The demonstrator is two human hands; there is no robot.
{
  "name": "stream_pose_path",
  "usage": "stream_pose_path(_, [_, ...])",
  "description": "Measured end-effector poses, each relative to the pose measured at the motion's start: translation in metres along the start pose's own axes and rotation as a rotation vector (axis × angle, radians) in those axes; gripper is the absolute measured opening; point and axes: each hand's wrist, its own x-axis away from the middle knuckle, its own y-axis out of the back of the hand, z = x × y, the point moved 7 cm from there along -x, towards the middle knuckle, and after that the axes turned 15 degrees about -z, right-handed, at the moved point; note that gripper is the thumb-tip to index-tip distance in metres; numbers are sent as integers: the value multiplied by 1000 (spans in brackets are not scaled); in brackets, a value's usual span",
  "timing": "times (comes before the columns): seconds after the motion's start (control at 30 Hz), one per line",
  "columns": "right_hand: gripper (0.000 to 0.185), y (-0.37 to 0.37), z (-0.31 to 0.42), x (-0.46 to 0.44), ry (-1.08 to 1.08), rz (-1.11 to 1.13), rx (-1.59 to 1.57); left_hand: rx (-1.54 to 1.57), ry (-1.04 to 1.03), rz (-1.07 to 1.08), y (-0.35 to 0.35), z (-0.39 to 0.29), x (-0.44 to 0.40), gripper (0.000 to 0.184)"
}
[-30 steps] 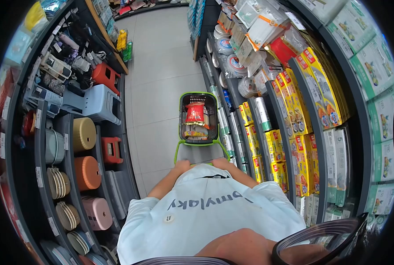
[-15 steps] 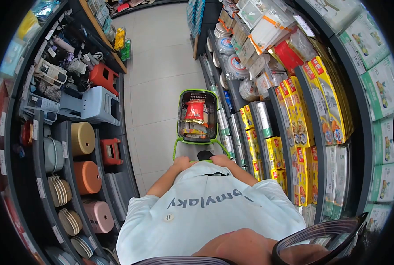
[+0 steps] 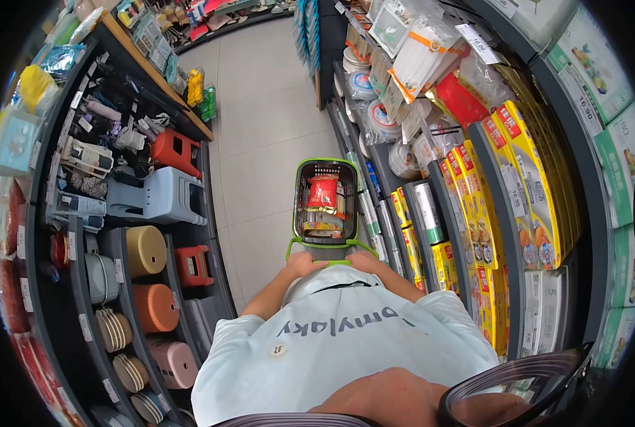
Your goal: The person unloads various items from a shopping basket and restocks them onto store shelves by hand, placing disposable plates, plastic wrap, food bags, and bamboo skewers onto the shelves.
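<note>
My left hand (image 3: 303,265) is closed round the left end of a bright green basket handle (image 3: 330,262), close to my waist. On the right end of that same handle my right hand (image 3: 362,261) is closed too; its fingertips are partly hidden. The handle joins a black shopping basket (image 3: 298,203) with a green rim, which hangs or stands just ahead of me, above the tiled floor. Inside lies a red packet (image 3: 322,194), on top of several flat packages (image 3: 322,225) in mixed colours.
Shelves line both sides of the aisle floor (image 3: 253,153). Left are a blue-grey stool (image 3: 171,198), red stools and round lidded bins (image 3: 154,308). Right are yellow boxes (image 3: 506,188), foil-like rolls (image 3: 429,206) and bagged disposable tableware (image 3: 424,60). A blue patterned cloth (image 3: 306,39) hangs ahead.
The shelves on both sides and the basket have shifted lower in view, and more of the far aisle end shows. Both hands have stayed on the green handle.
</note>
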Motion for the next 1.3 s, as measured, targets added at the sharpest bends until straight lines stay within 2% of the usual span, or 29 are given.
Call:
stream_pose_path(0.1, [42, 8, -7, -6, 3, -11, -6, 1, -3, 2, 0, -1, -13, 86])
stream_pose_path(0.57, [42, 40, -8, -35, 156, 5, -2, -12, 118, -73, 19, -6, -29, 76])
stream_pose_path(0.83, [66, 72, -20, -47, 236, -79, 29, -38, 163, -170, 22, -16, -52, 74])
stream_pose_path(1.03, [67, 77, -32, -52, 279, -154, 25, -12, 177, -265, 22, -25, -59, 72])
stream_pose_path(1.3, [66, 98, -37, -72, 207, -146, 65, 6, 170, -369, 35, -22, -85, 70])
